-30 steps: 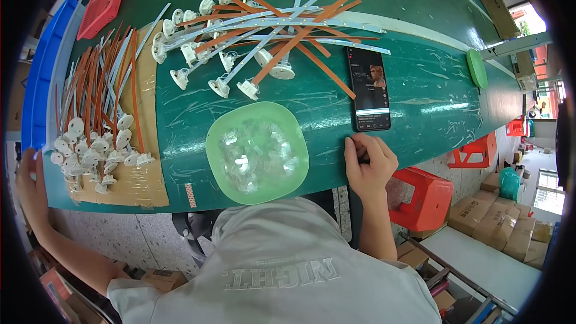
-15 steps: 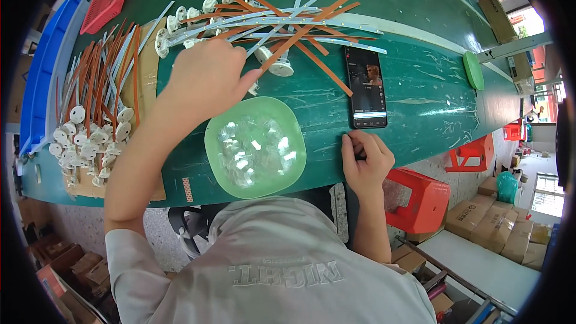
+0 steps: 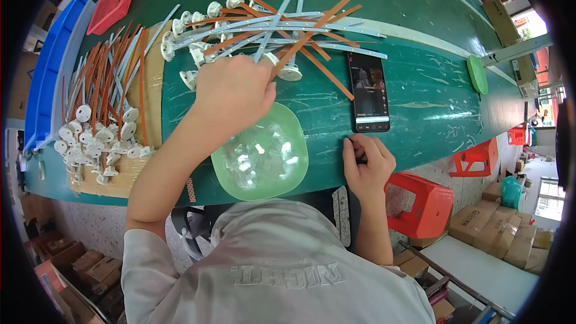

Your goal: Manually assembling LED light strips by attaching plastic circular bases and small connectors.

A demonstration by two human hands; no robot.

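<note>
My left hand (image 3: 237,90) is closed at the near side of a loose heap of LED strips (image 3: 324,25). The strips are pale blue-white with dots or orange-brown, many with round white plastic caps (image 3: 289,72). One pale LED strip (image 3: 277,18) rises slantwise out of my fingers; its lower end is hidden by the hand. Under my left wrist stands a green bowl (image 3: 261,162) holding clear, shiny small pieces. My right hand (image 3: 369,162) rests curled at the table's near edge, below a phone (image 3: 369,93). A dark spot shows between its thumb and fingers; I cannot tell what it is.
More capped strips (image 3: 102,108) lie bundled on cardboard (image 3: 153,84) at the left. Beyond them are a blue tray (image 3: 51,78) and a red basket (image 3: 114,0). A green dish (image 3: 477,75) sits far right; red stools (image 3: 420,204) stand beside the green table (image 3: 414,150).
My left hand has moved a little right and nearer to me, and the pale strip in it has swung steeper. The phone's picture has changed. My right hand stays put.
</note>
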